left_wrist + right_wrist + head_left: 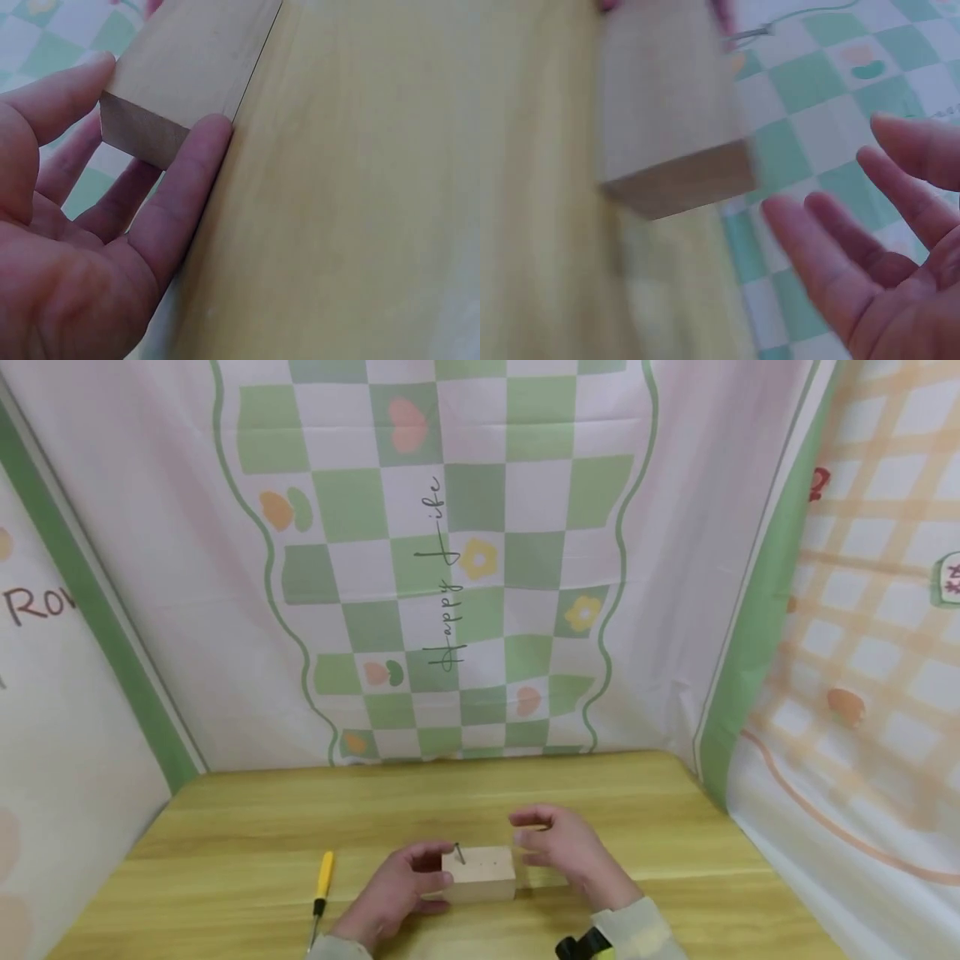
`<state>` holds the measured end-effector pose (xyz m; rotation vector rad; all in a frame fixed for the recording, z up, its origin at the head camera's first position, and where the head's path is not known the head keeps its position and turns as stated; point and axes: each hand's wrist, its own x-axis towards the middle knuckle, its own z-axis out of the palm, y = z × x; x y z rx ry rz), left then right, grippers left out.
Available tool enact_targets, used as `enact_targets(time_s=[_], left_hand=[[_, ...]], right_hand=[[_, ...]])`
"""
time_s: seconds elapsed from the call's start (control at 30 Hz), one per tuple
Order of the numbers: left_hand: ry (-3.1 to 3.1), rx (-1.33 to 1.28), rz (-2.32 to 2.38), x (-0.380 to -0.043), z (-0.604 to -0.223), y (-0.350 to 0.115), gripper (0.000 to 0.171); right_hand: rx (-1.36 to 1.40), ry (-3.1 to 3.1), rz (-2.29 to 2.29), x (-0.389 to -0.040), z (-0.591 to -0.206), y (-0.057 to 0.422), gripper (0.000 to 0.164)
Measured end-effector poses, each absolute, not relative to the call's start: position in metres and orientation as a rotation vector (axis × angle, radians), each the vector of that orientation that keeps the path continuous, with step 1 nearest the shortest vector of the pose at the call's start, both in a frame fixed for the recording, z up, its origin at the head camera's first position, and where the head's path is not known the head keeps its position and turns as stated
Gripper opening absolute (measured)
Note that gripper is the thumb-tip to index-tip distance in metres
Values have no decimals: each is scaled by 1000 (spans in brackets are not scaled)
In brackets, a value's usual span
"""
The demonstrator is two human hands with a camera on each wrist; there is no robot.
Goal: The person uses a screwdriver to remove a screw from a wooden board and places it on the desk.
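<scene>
A pale wooden block (pixel 483 887) lies on the table in front of me. From its top, near the left end, a nail (pixel 460 853) sticks up at a tilt, and small dark holes run in a row beside it. My left hand (pixel 405 885) grips the block's left end; the left wrist view has the thumb and fingertips at the edges of the wooden block (pixel 187 60). Off the block's right end, my right hand (pixel 558 847) is held apart from it, fingers spread and loosely bent. The right wrist view shows nothing in that hand (pixel 907 292).
To the left of my left hand lies a screwdriver (pixel 324 877) with a yellow and black handle. A black and yellow object (pixel 583 945) sits by my right sleeve at the bottom edge. Printed curtains (pixel 472 560) hang behind the wood-grain table (pixel 247 810) and at its sides.
</scene>
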<state>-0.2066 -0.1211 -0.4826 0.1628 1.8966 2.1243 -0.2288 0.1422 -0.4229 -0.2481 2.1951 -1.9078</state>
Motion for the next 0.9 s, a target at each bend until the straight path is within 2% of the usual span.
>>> enact_targets(time_s=[0.2, 0.9], left_hand=[[1881, 162, 2131, -207, -483, -121, 48], [1850, 178, 2153, -207, -484, -121, 46]], right_hand=[[-313, 2089, -1956, -235, -409, 125, 34], [-358, 2107, -1853, -241, -430, 82, 29]])
